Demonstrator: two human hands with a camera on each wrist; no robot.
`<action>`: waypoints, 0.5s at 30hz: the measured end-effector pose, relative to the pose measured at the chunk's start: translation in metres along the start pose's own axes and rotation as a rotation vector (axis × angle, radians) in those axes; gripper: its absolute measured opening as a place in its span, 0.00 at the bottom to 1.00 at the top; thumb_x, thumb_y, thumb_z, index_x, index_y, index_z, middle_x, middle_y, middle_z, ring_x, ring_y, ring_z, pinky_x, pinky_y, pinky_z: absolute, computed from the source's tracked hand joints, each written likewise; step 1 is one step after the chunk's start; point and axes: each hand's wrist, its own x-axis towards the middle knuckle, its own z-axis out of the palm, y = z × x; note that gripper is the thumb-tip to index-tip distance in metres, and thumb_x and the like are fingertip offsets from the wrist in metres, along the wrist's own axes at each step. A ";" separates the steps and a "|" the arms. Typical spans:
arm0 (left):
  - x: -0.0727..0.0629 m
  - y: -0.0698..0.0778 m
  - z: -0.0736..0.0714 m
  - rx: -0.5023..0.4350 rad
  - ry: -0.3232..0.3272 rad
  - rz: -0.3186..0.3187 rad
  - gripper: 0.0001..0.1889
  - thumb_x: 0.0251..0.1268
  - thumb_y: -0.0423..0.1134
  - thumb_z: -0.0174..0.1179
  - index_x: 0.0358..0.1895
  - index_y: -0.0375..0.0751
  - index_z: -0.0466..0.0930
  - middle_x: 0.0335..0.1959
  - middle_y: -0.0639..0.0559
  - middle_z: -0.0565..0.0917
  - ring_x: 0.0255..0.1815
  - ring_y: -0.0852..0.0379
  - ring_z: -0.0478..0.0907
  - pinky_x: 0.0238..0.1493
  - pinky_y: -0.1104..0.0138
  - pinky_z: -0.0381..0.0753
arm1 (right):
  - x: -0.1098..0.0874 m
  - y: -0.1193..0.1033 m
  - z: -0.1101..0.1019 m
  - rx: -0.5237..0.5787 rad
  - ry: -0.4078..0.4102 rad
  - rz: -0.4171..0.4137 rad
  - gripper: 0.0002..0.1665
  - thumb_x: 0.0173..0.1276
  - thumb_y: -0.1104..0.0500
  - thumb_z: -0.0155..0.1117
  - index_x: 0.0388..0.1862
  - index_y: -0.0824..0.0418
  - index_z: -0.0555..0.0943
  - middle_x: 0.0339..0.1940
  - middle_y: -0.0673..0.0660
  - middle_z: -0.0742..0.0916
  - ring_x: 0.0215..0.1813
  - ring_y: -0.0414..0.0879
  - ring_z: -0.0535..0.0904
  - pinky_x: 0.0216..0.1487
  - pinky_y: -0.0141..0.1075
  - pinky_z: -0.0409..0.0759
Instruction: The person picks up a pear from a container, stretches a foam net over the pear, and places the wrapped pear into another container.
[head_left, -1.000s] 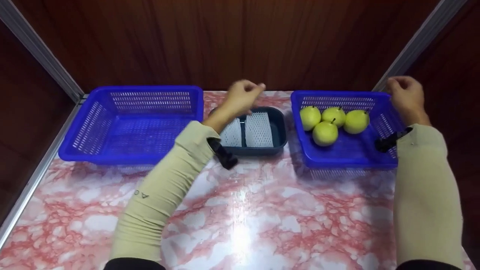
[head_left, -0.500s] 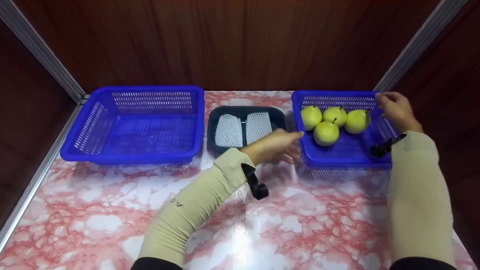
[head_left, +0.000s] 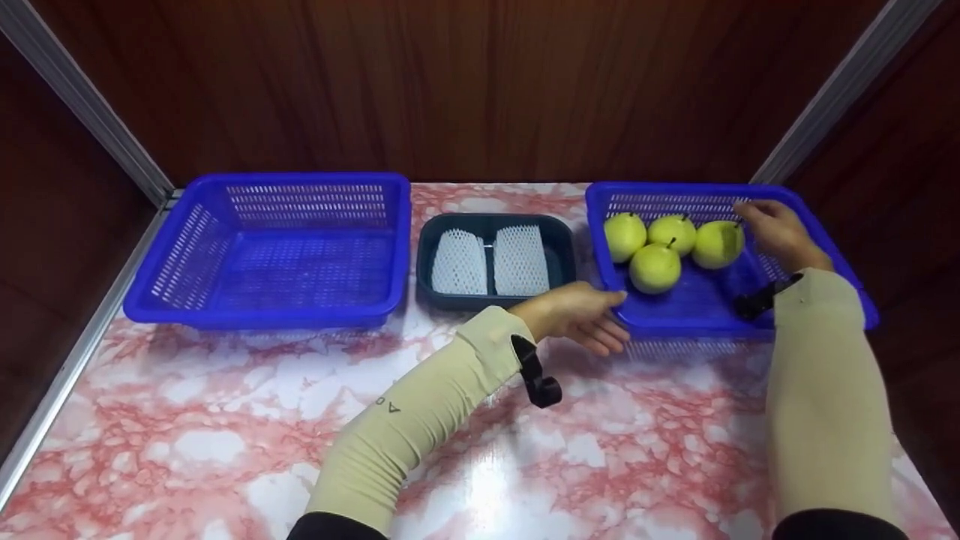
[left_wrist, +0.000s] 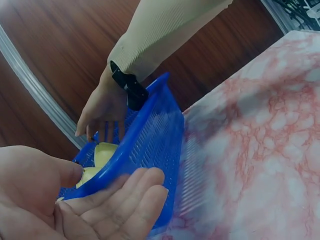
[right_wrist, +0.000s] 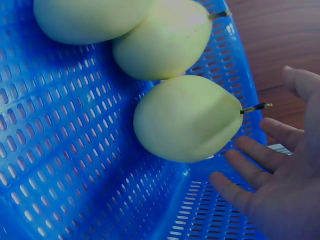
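Note:
Several yellow-green pears [head_left: 655, 268] sit in the right blue basket [head_left: 697, 324], grouped toward its left and back. My right hand [head_left: 780, 232] is over that basket's right side. In the right wrist view its fingers spread apart beside the stem end of the rightmost pear [right_wrist: 187, 120], with a small gap between. My left hand [head_left: 581, 315] is at the basket's front left corner, palm turned up and fingers extended. In the left wrist view, its thumb [left_wrist: 67, 172] lies near the rim; whether it touches I cannot tell. Neither hand holds anything.
A dark tray [head_left: 495, 303] in the middle bears two white foam net sleeves [head_left: 520, 259], [head_left: 459, 262] side by side. Another blue basket [head_left: 266, 315] stands at the left with no fruit inside. A wooden wall [head_left: 480, 90] rises behind the marbled table [head_left: 225, 420].
My left hand has moved right and toward me, from above the tray to the right basket's front corner. My right hand has come down and left toward the rightmost pear.

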 end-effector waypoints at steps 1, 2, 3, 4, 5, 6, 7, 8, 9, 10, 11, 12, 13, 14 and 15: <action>0.001 0.000 0.000 -0.003 -0.002 -0.005 0.26 0.84 0.49 0.45 0.46 0.26 0.81 0.52 0.31 0.85 0.60 0.35 0.80 0.58 0.52 0.82 | 0.001 0.000 0.001 0.007 -0.021 0.004 0.56 0.77 0.31 0.43 0.81 0.72 0.43 0.79 0.74 0.56 0.74 0.63 0.58 0.71 0.53 0.68; 0.002 0.000 -0.001 -0.006 -0.004 -0.010 0.26 0.84 0.48 0.45 0.47 0.25 0.82 0.51 0.32 0.85 0.60 0.35 0.79 0.59 0.52 0.81 | 0.002 0.000 0.001 0.012 -0.038 0.010 0.56 0.77 0.31 0.43 0.81 0.72 0.42 0.80 0.75 0.54 0.77 0.66 0.54 0.74 0.58 0.63; 0.002 -0.001 -0.001 -0.009 -0.008 -0.016 0.26 0.84 0.48 0.44 0.48 0.24 0.83 0.51 0.32 0.86 0.61 0.36 0.79 0.59 0.52 0.81 | 0.003 0.000 0.002 0.017 -0.053 0.017 0.57 0.77 0.31 0.43 0.81 0.72 0.40 0.80 0.75 0.53 0.78 0.67 0.51 0.76 0.61 0.60; 0.003 -0.001 -0.001 -0.012 -0.010 -0.022 0.27 0.84 0.48 0.44 0.48 0.24 0.83 0.50 0.33 0.86 0.61 0.36 0.79 0.59 0.52 0.81 | 0.004 0.001 0.002 0.023 -0.068 0.023 0.58 0.77 0.31 0.44 0.81 0.72 0.38 0.81 0.75 0.51 0.79 0.69 0.49 0.76 0.64 0.57; 0.003 -0.001 -0.001 -0.012 -0.012 -0.027 0.27 0.84 0.48 0.44 0.48 0.25 0.84 0.49 0.34 0.87 0.61 0.36 0.79 0.60 0.52 0.81 | 0.005 0.001 0.003 0.028 -0.078 0.028 0.59 0.77 0.30 0.44 0.81 0.72 0.37 0.81 0.75 0.50 0.79 0.70 0.48 0.76 0.65 0.55; 0.003 0.000 -0.001 -0.010 -0.018 -0.030 0.27 0.84 0.48 0.44 0.48 0.25 0.84 0.49 0.34 0.87 0.61 0.37 0.79 0.60 0.52 0.81 | 0.005 0.002 0.003 0.029 -0.086 0.035 0.59 0.76 0.30 0.45 0.81 0.71 0.36 0.81 0.75 0.49 0.79 0.70 0.47 0.76 0.65 0.55; 0.003 0.000 -0.002 -0.006 -0.020 -0.032 0.27 0.84 0.48 0.43 0.48 0.25 0.84 0.48 0.35 0.87 0.60 0.37 0.80 0.60 0.52 0.81 | 0.005 0.002 0.004 0.028 -0.089 0.040 0.60 0.76 0.29 0.45 0.82 0.71 0.36 0.81 0.75 0.49 0.79 0.70 0.47 0.76 0.64 0.55; 0.003 0.000 -0.002 -0.001 -0.021 -0.032 0.27 0.84 0.48 0.43 0.47 0.26 0.84 0.47 0.35 0.88 0.60 0.37 0.80 0.58 0.53 0.83 | 0.006 0.002 0.004 0.028 -0.090 0.046 0.60 0.75 0.29 0.45 0.82 0.70 0.36 0.81 0.75 0.49 0.80 0.70 0.47 0.77 0.64 0.55; 0.003 0.000 -0.002 0.001 -0.022 -0.033 0.27 0.84 0.48 0.43 0.46 0.27 0.84 0.46 0.36 0.88 0.60 0.37 0.80 0.58 0.53 0.83 | 0.006 0.003 0.004 0.029 -0.095 0.052 0.61 0.75 0.29 0.46 0.82 0.70 0.35 0.81 0.74 0.48 0.80 0.70 0.47 0.77 0.64 0.55; 0.002 0.001 -0.002 0.003 -0.022 -0.033 0.27 0.84 0.48 0.43 0.45 0.27 0.84 0.45 0.36 0.88 0.59 0.38 0.80 0.57 0.53 0.83 | 0.006 0.003 0.004 0.030 -0.100 0.054 0.61 0.75 0.28 0.46 0.82 0.69 0.34 0.82 0.74 0.47 0.80 0.70 0.47 0.77 0.64 0.54; 0.002 0.001 -0.002 0.005 -0.022 -0.034 0.27 0.84 0.49 0.43 0.44 0.28 0.84 0.44 0.37 0.89 0.59 0.38 0.81 0.57 0.53 0.83 | 0.006 0.003 0.004 0.034 -0.104 0.057 0.62 0.75 0.29 0.47 0.82 0.69 0.33 0.82 0.73 0.47 0.80 0.69 0.46 0.77 0.64 0.54; 0.002 0.001 -0.002 0.006 -0.023 -0.035 0.27 0.84 0.49 0.43 0.42 0.29 0.84 0.43 0.37 0.89 0.58 0.38 0.82 0.57 0.53 0.83 | 0.006 0.004 0.004 0.036 -0.109 0.060 0.62 0.74 0.29 0.48 0.82 0.68 0.33 0.82 0.73 0.46 0.80 0.69 0.46 0.77 0.64 0.54; 0.002 0.001 -0.002 0.004 -0.021 -0.037 0.26 0.84 0.49 0.43 0.41 0.29 0.84 0.42 0.38 0.89 0.57 0.39 0.82 0.57 0.53 0.83 | 0.006 0.005 0.004 0.040 -0.116 0.062 0.62 0.74 0.29 0.49 0.82 0.67 0.32 0.82 0.72 0.45 0.80 0.69 0.46 0.77 0.64 0.54; 0.002 0.000 -0.003 0.001 -0.020 -0.037 0.26 0.84 0.48 0.43 0.40 0.30 0.84 0.42 0.38 0.89 0.56 0.39 0.83 0.57 0.53 0.83 | 0.006 0.005 0.004 0.043 -0.123 0.064 0.62 0.74 0.30 0.51 0.82 0.66 0.32 0.82 0.72 0.44 0.81 0.69 0.45 0.77 0.65 0.53; 0.003 0.000 -0.003 -0.002 -0.019 -0.038 0.26 0.84 0.49 0.43 0.39 0.30 0.84 0.41 0.38 0.89 0.53 0.40 0.85 0.59 0.53 0.82 | 0.006 0.006 0.005 0.048 -0.132 0.064 0.63 0.74 0.31 0.52 0.82 0.66 0.31 0.83 0.71 0.43 0.81 0.69 0.44 0.77 0.65 0.53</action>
